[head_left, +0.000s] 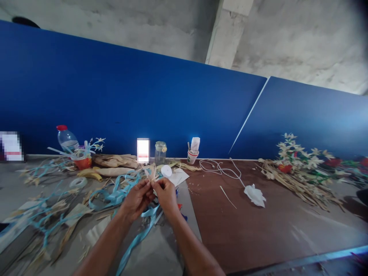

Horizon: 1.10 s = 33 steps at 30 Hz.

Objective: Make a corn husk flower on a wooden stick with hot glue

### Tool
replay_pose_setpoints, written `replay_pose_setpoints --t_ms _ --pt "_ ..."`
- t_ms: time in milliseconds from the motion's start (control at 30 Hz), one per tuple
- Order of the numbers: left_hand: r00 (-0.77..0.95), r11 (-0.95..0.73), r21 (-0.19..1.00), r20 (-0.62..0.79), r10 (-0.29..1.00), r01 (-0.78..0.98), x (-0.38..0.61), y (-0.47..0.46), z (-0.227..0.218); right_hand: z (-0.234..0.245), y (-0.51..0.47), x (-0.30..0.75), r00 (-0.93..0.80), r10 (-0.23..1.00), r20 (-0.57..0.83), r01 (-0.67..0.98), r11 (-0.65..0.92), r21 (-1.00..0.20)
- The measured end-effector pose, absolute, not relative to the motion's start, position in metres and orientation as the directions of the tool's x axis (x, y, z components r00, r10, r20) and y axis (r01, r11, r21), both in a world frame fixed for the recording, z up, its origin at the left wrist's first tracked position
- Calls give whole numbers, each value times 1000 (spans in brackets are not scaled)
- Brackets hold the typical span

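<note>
Both hands meet over the grey part of the table, fingertips pinched together. My left hand (138,198) and my right hand (165,194) grip a small pale flower made of dried husk (152,175), whose petals stick up above the fingers. Its lower end is hidden by the fingers. Light-blue ribbon (117,189) lies in loops left of the hands, and a strip of it runs down below them. Just behind the right hand are a white round disc (166,171) and a white sheet (179,177).
A lidded glass jar (160,153), a paper cup (192,156) and a plastic bottle (67,138) stand along the blue partition (172,103). Left lie blue-stemmed branches (47,226) and a tape roll (78,182). Right are a white cable (221,168), crumpled tissue (255,195) and husk flowers (299,155).
</note>
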<state>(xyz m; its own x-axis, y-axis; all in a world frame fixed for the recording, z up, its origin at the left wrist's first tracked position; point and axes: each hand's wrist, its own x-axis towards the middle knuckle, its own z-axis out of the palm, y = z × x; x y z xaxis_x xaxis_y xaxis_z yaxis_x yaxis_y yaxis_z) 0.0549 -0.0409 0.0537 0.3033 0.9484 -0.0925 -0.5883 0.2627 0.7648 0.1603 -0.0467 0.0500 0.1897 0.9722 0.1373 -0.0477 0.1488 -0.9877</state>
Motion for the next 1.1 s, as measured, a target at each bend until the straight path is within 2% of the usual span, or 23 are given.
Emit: replay_pose_setpoints --t_ms 67,200,267,433,600,733,900,1000,1100 --pt "310 255 793 -87 947 -553 50 -37 50 47 -43 166 122 983 135 -136 151 -979" --pt "251 192 868 -80 965 -459 42 -28 39 44 -33 179 18 999 38 -382 42 -923" --pt "215 151 896 -64 974 -417 42 -24 33 43 -28 183 11 1000 11 -396 14 -918" --pt "170 88 965 -46 984 -248 48 -18 18 35 -20 182 20 999 -25 -298 -18 -954" --pt "140 67 980 -41 989 -188 52 -19 14 32 -19 180 40 997 -65 -375 -45 -926" --pt "149 62 975 -31 988 -212 51 -21 18 32 -19 184 -64 982 -176 -510 -184 -840" --pt "170 28 974 11 985 -225 51 -23 18 26 -18 189 -274 900 -338 -608 -434 -664" --pt "185 33 966 16 983 -257 52 -23 17 23 -18 189 -356 858 -369 -635 -512 -578" --pt "185 59 956 -6 983 -287 53 -23 18 22 -18 187 -385 844 -375 -648 -536 -541"
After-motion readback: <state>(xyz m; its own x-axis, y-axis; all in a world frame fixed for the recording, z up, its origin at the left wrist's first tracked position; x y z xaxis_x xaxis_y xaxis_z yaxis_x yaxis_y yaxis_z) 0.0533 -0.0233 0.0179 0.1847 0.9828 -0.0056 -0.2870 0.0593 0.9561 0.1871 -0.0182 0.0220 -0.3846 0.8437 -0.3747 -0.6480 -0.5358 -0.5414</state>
